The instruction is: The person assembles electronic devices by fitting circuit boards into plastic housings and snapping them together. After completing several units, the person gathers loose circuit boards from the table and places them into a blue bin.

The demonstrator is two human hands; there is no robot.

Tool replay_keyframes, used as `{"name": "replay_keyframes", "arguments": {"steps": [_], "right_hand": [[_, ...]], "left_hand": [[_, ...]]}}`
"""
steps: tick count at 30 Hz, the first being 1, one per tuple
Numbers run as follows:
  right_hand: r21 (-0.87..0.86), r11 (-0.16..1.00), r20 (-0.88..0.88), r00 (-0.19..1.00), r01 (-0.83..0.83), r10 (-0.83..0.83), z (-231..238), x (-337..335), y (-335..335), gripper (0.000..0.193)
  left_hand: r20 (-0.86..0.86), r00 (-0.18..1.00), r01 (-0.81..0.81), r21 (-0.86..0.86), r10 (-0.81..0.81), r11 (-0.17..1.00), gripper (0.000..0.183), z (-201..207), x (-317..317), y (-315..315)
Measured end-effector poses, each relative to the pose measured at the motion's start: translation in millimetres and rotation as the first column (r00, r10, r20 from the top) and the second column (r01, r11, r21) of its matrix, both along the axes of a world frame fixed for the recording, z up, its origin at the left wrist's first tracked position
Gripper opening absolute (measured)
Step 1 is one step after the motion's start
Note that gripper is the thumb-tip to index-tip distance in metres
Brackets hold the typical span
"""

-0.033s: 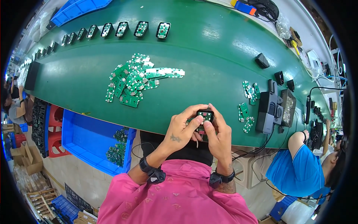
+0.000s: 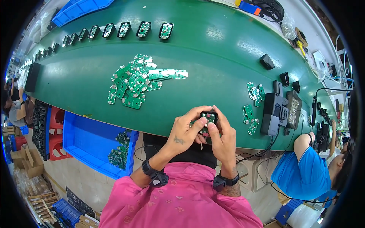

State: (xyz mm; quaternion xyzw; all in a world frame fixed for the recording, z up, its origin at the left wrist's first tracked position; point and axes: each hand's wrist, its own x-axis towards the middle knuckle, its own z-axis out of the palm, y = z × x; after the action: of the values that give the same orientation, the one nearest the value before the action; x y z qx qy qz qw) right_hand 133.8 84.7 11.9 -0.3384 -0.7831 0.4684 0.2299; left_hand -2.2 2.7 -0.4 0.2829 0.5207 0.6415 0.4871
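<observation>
Between my hands, at the table's near edge, is a small black housing (image 2: pixel 216 117) with a green circuit board (image 2: pixel 209 116) in its mouth. My left hand (image 2: pixel 184 131) wraps its left side, thumb pressed on the board. On the other side my right hand (image 2: pixel 222 137) grips it, its thumb also on the board face. Most of the housing is hidden by my fingers. A loose pile of green circuit boards (image 2: pixel 133 81) lies ahead to the left. Fewer boards (image 2: pixel 249 113) lie off to my right.
A row of black housings with boards (image 2: pixel 124 29) runs along the far left. A grey-black device (image 2: pixel 270 114) stands right, beside a bin of small metal parts (image 2: pixel 293 110). Empty-looking housings (image 2: pixel 267 61) lie beyond. A blue crate (image 2: pixel 95 152) sits below left; a person in blue (image 2: pixel 304 173) sits right.
</observation>
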Motion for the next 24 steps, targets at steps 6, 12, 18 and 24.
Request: {"name": "replay_keyframes", "arguments": {"steps": [6,12,18,24], "right_hand": [[-0.012,1.0,0.009,1.0,0.005,-0.005,10,-4,-5,0.044],[-0.078,0.996,0.145,0.989,0.036,-0.024,21,-7,-5,0.042],[0.112,0.992,0.016,0.998,0.056,-0.058,8,-6,-3,0.04],[-0.033,0.995,0.049,0.995,0.091,-0.089,13,-13,-12,0.041]], "left_hand": [[-0.011,1.0,-0.021,-0.019,0.021,1.0,0.034,-1,2,1],[0.032,0.999,-0.008,-0.034,0.009,0.999,0.031,2,-1,1],[-0.03,1.0,-0.002,-0.059,0.0,0.998,0.028,2,0,5],[-0.257,0.966,-0.052,-0.031,0.043,0.998,0.026,2,3,5]]}}
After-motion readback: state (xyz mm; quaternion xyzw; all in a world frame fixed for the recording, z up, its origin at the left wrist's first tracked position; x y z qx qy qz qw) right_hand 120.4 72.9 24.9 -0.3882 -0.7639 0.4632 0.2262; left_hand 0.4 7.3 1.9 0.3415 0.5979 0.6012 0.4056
